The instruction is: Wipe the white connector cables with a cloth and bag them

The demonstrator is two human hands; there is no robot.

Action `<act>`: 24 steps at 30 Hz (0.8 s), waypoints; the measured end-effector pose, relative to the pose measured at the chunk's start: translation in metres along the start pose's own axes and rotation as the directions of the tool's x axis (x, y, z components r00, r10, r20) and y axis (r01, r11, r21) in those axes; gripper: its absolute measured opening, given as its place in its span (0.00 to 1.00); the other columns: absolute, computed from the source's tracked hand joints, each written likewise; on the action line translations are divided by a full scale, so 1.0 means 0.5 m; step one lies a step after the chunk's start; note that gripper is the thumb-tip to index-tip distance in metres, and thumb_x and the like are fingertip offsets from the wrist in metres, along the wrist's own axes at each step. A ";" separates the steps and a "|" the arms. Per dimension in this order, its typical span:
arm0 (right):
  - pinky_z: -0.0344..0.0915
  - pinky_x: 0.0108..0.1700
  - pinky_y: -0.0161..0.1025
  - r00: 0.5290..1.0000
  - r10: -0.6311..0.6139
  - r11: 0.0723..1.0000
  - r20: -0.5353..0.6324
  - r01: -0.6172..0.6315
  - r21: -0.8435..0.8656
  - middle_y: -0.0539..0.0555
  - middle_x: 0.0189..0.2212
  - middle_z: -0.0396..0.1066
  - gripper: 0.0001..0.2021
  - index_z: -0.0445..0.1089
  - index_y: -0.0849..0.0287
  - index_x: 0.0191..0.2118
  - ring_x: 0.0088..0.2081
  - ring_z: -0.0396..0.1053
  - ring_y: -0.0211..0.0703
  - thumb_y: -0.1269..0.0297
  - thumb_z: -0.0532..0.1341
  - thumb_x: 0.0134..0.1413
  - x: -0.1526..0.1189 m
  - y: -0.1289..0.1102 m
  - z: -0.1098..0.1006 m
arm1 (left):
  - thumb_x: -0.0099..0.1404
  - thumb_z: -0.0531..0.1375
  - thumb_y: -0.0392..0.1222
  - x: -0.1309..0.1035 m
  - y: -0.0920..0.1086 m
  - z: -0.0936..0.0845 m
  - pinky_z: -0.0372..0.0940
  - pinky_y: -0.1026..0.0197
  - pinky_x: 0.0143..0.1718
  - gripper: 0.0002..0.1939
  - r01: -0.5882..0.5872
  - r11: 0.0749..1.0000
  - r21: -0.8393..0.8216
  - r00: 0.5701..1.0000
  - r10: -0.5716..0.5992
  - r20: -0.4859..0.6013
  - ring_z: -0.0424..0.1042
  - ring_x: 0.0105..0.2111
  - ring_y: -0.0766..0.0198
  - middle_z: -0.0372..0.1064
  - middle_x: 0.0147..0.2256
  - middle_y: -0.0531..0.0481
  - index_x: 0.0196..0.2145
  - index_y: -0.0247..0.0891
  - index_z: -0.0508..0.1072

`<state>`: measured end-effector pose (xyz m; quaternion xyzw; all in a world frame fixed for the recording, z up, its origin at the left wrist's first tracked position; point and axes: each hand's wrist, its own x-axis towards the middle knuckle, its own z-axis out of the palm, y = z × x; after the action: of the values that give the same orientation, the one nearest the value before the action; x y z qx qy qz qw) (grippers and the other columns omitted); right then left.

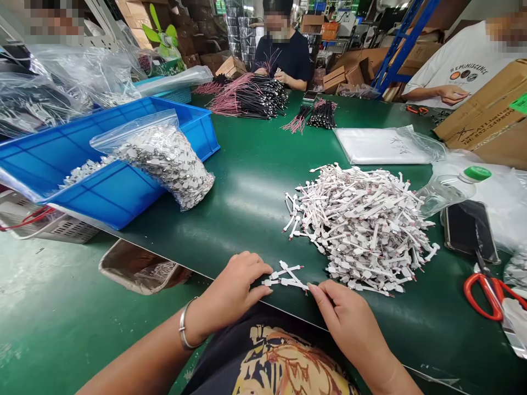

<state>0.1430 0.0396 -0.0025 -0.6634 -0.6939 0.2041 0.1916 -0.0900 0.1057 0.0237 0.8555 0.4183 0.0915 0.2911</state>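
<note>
Several short white cables (284, 275) with flat white connectors and reddish wire tips lie crossed at the table's near edge. My left hand (234, 285), a metal bangle on its wrist, is at their left end. Its thumb and forefinger are apart, with the connectors near the fingertips. My right hand (346, 312) pinches the right-hand wire end of one cable between thumb and forefinger. Beyond it is a large heap of the same white cables (370, 225) on the green table (247, 219).
A blue bin (135, 192) holds loose white parts, and a filled clear bag (173, 164) hangs over its side. Right are red-handled scissors (488, 296), a phone (471, 230) and a clear bottle (453, 186). Black and pink cable bundles (255, 96) lie opposite, where two people sit.
</note>
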 end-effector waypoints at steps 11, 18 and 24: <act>0.49 0.26 0.36 1.000 -0.004 0.991 -0.012 0.002 -0.137 0.48 0.19 0.63 0.18 0.58 0.56 0.22 0.23 0.61 0.38 0.53 0.49 0.60 -0.018 0.004 0.005 | 0.64 0.55 0.43 0.056 0.005 -0.022 0.57 0.59 0.40 0.08 -0.111 0.994 0.020 0.993 0.110 0.029 0.64 0.37 0.62 0.68 0.36 0.50 0.40 0.41 0.70; 0.52 0.29 0.36 0.985 -0.038 0.999 -0.171 0.031 -0.045 0.50 0.20 0.63 0.17 0.63 0.57 0.24 0.24 0.61 0.39 0.55 0.51 0.60 -0.027 0.020 0.020 | 0.63 0.52 0.37 0.211 0.013 -0.025 0.59 0.57 0.39 0.09 -0.083 0.961 0.263 0.982 0.123 -0.141 0.64 0.37 0.57 0.66 0.36 0.44 0.40 0.36 0.70; 0.54 0.31 0.36 0.981 -0.054 0.992 -0.184 0.074 0.103 0.50 0.22 0.65 0.13 0.65 0.57 0.27 0.26 0.62 0.39 0.59 0.52 0.60 -0.035 0.032 0.022 | 0.61 0.50 0.30 0.265 -0.005 -0.034 0.56 0.59 0.34 0.14 -0.343 0.818 0.461 0.938 0.323 0.123 0.63 0.35 0.58 0.65 0.36 0.45 0.39 0.39 0.72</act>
<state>0.1514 0.0224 -0.0201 -0.6451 -0.6823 0.1746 0.2964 -0.0146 0.2160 0.0247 0.9619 0.2661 0.0184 0.0597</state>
